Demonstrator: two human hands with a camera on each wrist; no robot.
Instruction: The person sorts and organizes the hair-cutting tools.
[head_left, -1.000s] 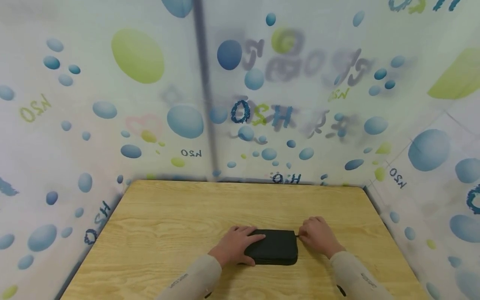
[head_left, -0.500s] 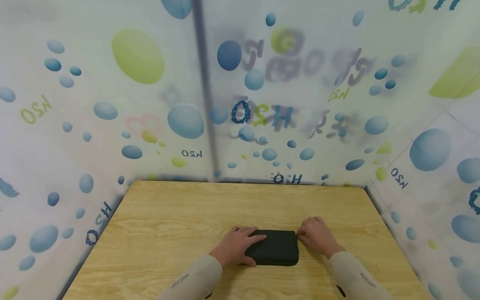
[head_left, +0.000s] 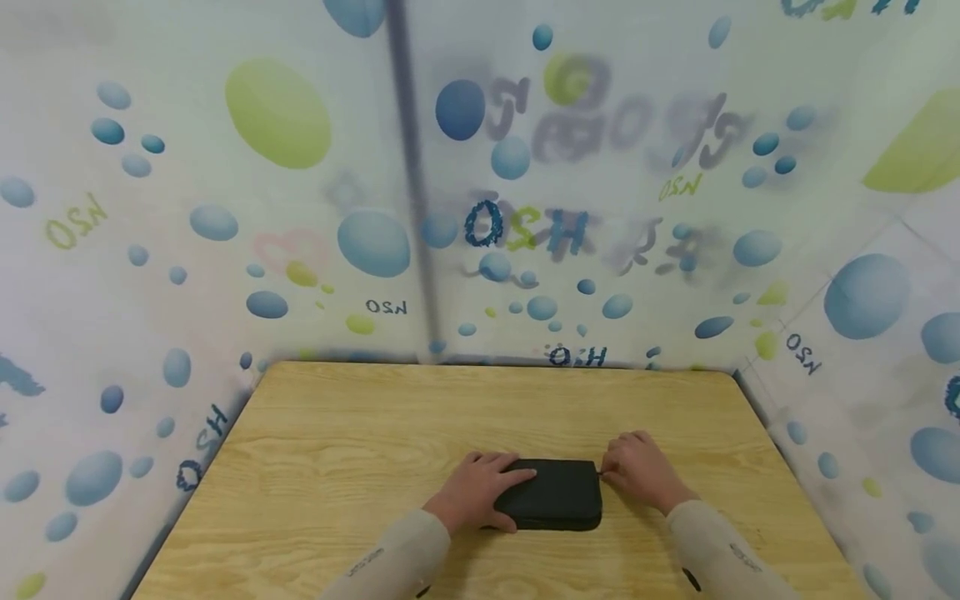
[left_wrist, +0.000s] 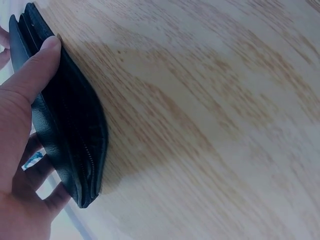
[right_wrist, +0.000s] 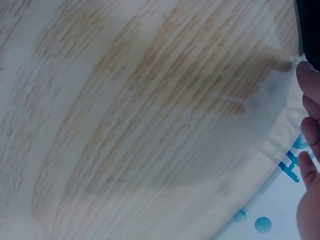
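A black zip wallet (head_left: 558, 492) lies on the wooden table. My left hand (head_left: 476, 492) grips its left end, with the fingers spread over the top and the thumb at the near edge. The left wrist view shows the wallet (left_wrist: 75, 135) with its edges parted and zip teeth inside, the thumb (left_wrist: 42, 62) pressed against the opening. At the wallet's far right corner, my right hand (head_left: 637, 471) pinches a small dark zip pull (head_left: 601, 473). Only a corner of the wallet (right_wrist: 311, 30) and the curled fingers (right_wrist: 311, 132) appear in the right wrist view.
The light wooden table (head_left: 375, 417) reaches back to a pale wall (head_left: 645, 167) printed with blue and green bubbles and letters. Similar side walls stand at left and right.
My right hand moved in against the wallet's corner, then slightly away, so the zip pull shows again between them. My left hand keeps its hold, and the head view has shifted slightly.
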